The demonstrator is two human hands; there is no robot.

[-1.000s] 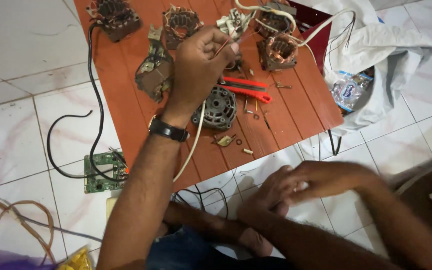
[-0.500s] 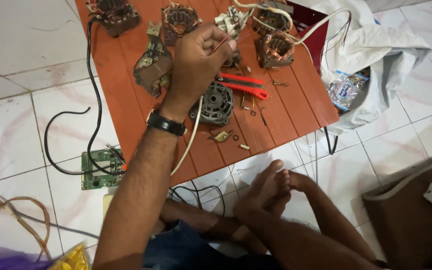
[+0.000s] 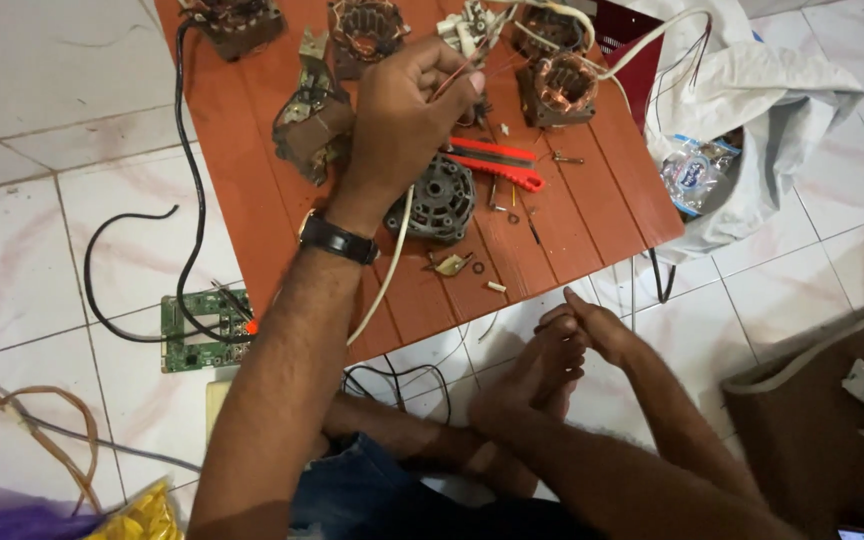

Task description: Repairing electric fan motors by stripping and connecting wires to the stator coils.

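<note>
My left hand (image 3: 397,125), with a black watch on the wrist, reaches over a low orange-brown table (image 3: 592,230) and pinches thin copper-coloured wires (image 3: 455,82) between thumb and fingers. The wires lead toward a white connector block (image 3: 470,30) and a copper-wound motor stator (image 3: 560,85). Just below the hand sit a grey round motor housing (image 3: 442,200) and a red-handled tool (image 3: 497,160). My right hand (image 3: 597,328) rests low against my bare foot (image 3: 527,375) in front of the table, fingers curled together with nothing seen in them.
More motor parts (image 3: 367,25) lie along the table's far side, with small screws and washers (image 3: 452,265) near its front edge. A black cable (image 3: 187,200) runs down to a green circuit board (image 3: 202,330) on the tiled floor. White cloth (image 3: 762,90) and a brown bag (image 3: 822,430) lie at the right.
My right hand has drawn in and up against my foot, closer to the table edge. The left hand stays on the wires, nearly still.
</note>
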